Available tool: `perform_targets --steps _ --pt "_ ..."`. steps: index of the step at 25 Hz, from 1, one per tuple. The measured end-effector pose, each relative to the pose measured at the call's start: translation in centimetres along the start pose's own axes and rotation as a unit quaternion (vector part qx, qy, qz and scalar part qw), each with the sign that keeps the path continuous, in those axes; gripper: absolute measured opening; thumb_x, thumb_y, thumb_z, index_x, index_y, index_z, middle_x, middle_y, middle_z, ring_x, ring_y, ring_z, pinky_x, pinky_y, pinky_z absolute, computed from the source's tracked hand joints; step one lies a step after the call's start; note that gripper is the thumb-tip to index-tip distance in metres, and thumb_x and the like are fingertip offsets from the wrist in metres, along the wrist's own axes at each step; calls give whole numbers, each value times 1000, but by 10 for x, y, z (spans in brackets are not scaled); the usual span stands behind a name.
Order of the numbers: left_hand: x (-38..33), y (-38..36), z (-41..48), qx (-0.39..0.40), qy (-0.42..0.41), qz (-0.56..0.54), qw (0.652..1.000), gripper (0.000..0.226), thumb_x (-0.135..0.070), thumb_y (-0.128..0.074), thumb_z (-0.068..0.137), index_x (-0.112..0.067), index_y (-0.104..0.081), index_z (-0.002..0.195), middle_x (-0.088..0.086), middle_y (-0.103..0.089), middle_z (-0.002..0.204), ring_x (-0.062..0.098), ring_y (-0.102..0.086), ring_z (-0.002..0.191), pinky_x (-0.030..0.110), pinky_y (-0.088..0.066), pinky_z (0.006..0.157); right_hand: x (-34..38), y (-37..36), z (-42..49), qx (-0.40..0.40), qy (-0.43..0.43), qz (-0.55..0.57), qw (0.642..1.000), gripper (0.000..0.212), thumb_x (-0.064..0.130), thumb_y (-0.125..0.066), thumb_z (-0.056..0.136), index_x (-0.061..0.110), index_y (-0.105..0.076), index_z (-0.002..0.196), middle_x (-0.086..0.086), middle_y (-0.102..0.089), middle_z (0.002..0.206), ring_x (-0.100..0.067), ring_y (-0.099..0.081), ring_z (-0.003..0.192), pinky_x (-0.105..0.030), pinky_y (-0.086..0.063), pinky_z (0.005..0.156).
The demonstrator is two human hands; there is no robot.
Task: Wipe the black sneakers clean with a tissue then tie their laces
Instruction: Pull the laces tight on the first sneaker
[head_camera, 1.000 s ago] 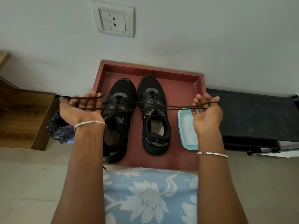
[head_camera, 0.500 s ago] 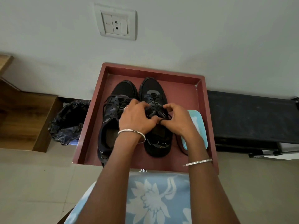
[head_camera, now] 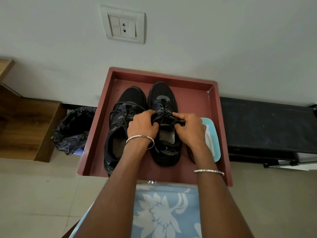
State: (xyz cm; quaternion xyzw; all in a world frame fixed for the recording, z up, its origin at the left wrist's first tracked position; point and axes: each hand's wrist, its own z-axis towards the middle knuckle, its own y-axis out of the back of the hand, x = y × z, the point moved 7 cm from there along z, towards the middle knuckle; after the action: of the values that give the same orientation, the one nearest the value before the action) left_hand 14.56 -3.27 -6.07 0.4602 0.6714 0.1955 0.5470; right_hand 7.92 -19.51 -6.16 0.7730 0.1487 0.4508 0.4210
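Two black sneakers are set side by side in a red tray [head_camera: 163,77], toes to the wall. The laces [head_camera: 165,115] of the right sneaker [head_camera: 162,91] are pinched by the left hand [head_camera: 142,126] and the right hand [head_camera: 190,130], which are held close together over it. The left sneaker [head_camera: 118,117] is not touched and its laces are loose. A white tissue [head_camera: 209,138] is laid in a blue dish [head_camera: 208,121] just beside the right hand. A black bin bag [head_camera: 72,131] is seen left of the tray
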Motion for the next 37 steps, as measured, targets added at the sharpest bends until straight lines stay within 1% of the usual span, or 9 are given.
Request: perform_targets --steps 4,6,10,13,17,23,27,31,37 --pt "-1 15 -3 -47 -24 12 999 46 -64 -69 80 -29 -70 110 -2 -72 99 24 -69 94 37 -55 75 0 -6 -3 129 50 -14 990 72 24 -76 79 37 -49 145 2 -58 134 -21 -55 128 -51 -43 107" --pt "-5 36 -12 -138 -8 28 990 37 -58 -61 90 -25 -70 103 1 -71 98 29 -68 89 34 -46 66 0 9 -7 155 70 77 982 66 8 -70 80 33 -57 140 7 -60 134 -12 -54 128 -39 -46 106" --pt "-12 66 -24 -310 -32 -11 950 13 -23 -61 97 -17 -71 102 7 -65 104 32 -64 87 37 -43 65 8 42 3 -38 83 222 971 31 0 -63 89 22 -79 103 11 -76 100 3 -68 91 -16 -50 80" --pt "-22 44 -10 -219 -123 -32 967 16 -15 -62 95 -16 -75 103 6 -71 100 29 -66 93 38 -50 77 26 14 11 -45 146 109 982 21 10 -64 94 21 -79 104 6 -77 101 -3 -69 93 -21 -54 84" --pt "-14 15 2 -78 -66 -18 995 23 -17 -58 98 -22 -73 115 5 -74 110 29 -66 107 42 -53 91 26 -1 21 -50 162 65 983 22 9 -66 93 22 -79 106 2 -75 105 -14 -68 99 -30 -54 89" --pt "-5 14 4 -18 -44 -28 998 27 -28 -57 99 -26 -70 122 4 -73 114 29 -64 112 42 -51 95 29 -3 24 -55 182 58 980 14 12 -70 91 21 -77 99 3 -73 97 -14 -67 91 -38 -56 84" --pt "10 -2 7 109 -25 -99 989 52 -35 -73 88 -25 -59 137 3 -69 126 19 -62 122 43 -51 103 39 -4 20 -55 202 17 978 13 8 -62 94 20 -66 93 2 -67 95 -15 -61 87 -39 -53 75" --pt "7 -9 8 91 -31 -62 993 52 -26 -70 91 -28 -55 141 6 -67 130 25 -59 126 44 -47 107 42 -4 13 -58 214 -69 973 13 8 -53 99 19 -58 99 1 -58 95 -18 -53 83 -26 -33 58" --pt "1 -7 8 43 -29 -66 996 47 -29 -68 94 -27 -57 139 7 -68 129 28 -59 125 44 -46 107 43 -4 10 -42 235 47 970 20 7 -50 99 24 -53 90 2 -58 92 -8 -52 81 -14 -36 65"
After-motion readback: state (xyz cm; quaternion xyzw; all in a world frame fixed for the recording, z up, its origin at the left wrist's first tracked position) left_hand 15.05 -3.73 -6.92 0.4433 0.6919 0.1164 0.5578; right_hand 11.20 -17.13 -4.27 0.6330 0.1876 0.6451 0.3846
